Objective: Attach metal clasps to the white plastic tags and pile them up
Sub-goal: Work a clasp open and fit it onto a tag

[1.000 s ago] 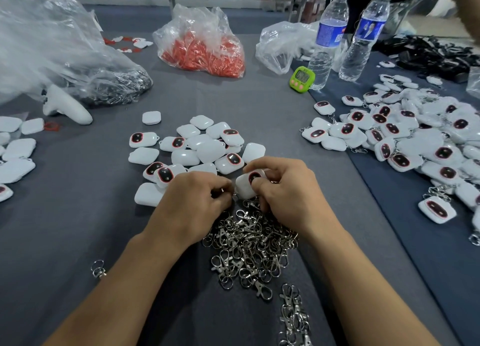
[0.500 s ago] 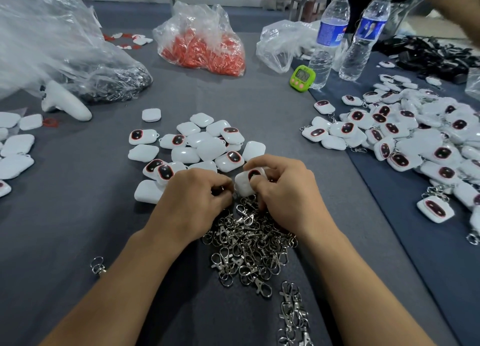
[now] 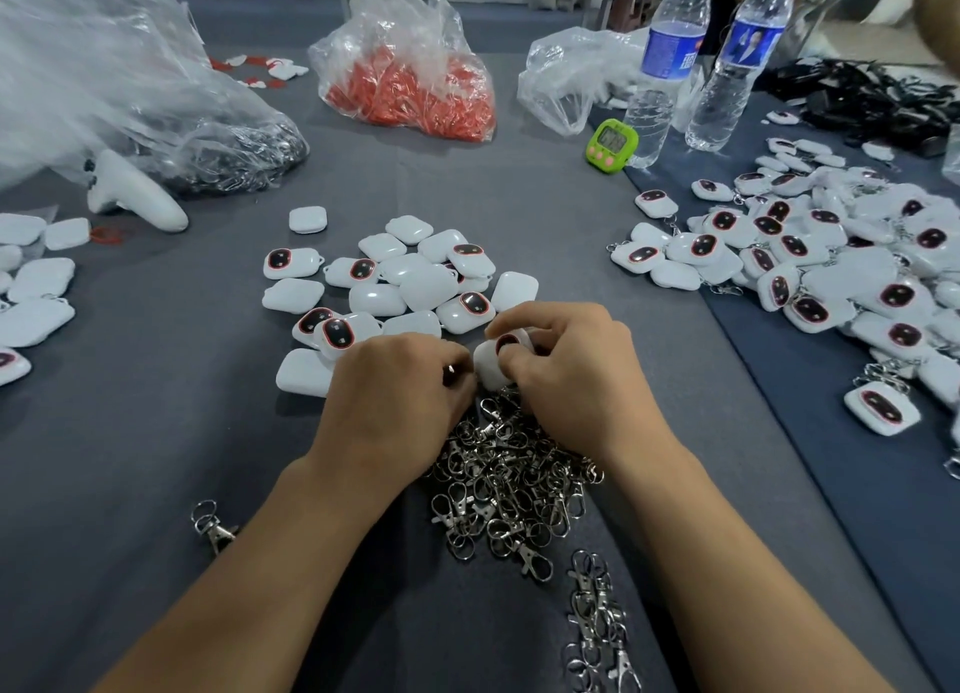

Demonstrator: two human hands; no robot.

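Note:
My right hand [image 3: 576,375] grips a white plastic tag [image 3: 491,362] with a dark oval face, just above a heap of metal clasps [image 3: 506,484]. My left hand [image 3: 395,396] is curled beside it, and its fingertips pinch a small metal clasp [image 3: 451,370] against the tag's edge; most of that clasp is hidden. Several loose white tags [image 3: 405,281] lie in a cluster just beyond my hands. A large pile of tags with clasps attached [image 3: 831,261] covers the darker cloth at the right.
A second string of clasps [image 3: 597,619] and a single clasp [image 3: 213,526] lie near me. More tags [image 3: 31,287] sit at the left edge. At the back are a bag of red parts [image 3: 410,79], clear bags [image 3: 130,84], two water bottles [image 3: 660,68], a green timer [image 3: 612,144] and a white controller [image 3: 132,193].
Both hands stay at the same spot with the tag and clasp between them; only the fingers shift slightly.

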